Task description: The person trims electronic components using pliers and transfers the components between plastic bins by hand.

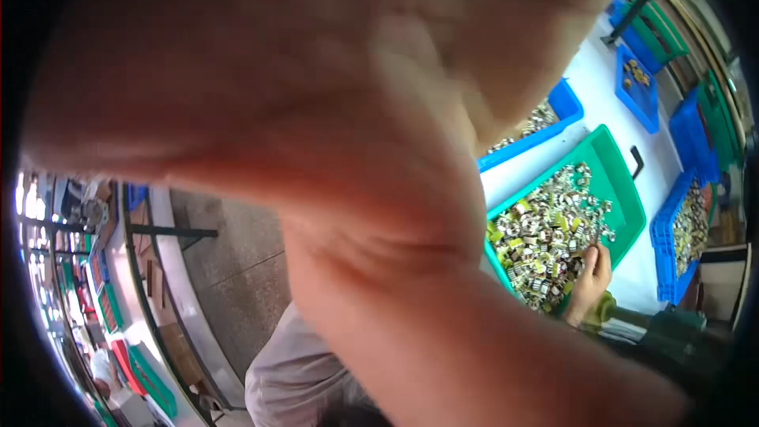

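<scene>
My right hand [316, 119] is raised very close to the camera, its blurred palm and wrist covering much of the view. Its fingers are out of sight. Beyond the forearm, my left hand [589, 275] bends its fingers at the edge of a heap of small metal-and-plastic parts [545, 225], some with yellow-green pieces. The fingers look closed; anything between them is too small to make out. These parts lie in a green tray [615, 162] on a white table [518, 183]. The near forearm hides the left arm and the tray's lower corner.
A blue tray [528, 142] of similar parts stands beside the green one. Farther right are a blue bin of parts [666, 249] and a shallow blue tray [632, 96]. A dark object [672, 336] lies near my left hand. Shelving and another table [170, 257] stand left.
</scene>
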Motion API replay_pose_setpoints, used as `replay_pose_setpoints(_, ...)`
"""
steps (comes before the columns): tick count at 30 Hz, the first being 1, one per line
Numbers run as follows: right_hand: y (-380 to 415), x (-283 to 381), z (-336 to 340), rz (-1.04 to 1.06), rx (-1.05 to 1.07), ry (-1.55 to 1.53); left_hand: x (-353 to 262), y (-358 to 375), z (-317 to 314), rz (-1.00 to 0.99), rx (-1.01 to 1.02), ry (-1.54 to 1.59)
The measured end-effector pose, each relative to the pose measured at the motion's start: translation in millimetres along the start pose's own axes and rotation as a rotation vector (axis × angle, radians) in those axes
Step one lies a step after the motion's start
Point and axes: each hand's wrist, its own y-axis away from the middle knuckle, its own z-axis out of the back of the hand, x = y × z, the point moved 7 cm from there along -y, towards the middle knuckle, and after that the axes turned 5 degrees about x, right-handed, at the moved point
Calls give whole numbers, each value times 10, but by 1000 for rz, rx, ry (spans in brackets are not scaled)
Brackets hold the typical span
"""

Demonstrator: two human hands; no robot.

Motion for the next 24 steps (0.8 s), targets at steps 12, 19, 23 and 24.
replay_pose_setpoints(12,-69,-296,-109,1,59,36,-149,139,918,-323,304,346)
replay_pose_setpoints(19,196,-216,133,-73,89,88,-447,192,493,-297,575,656)
replay_pose_setpoints(23,-3,-535,4,-85,136,24,72,-830,-617,-422,642,684)
replay_pose_setpoints(24,2,-532,-7,-57,152,3,89,-919,-665,-447,663,693)
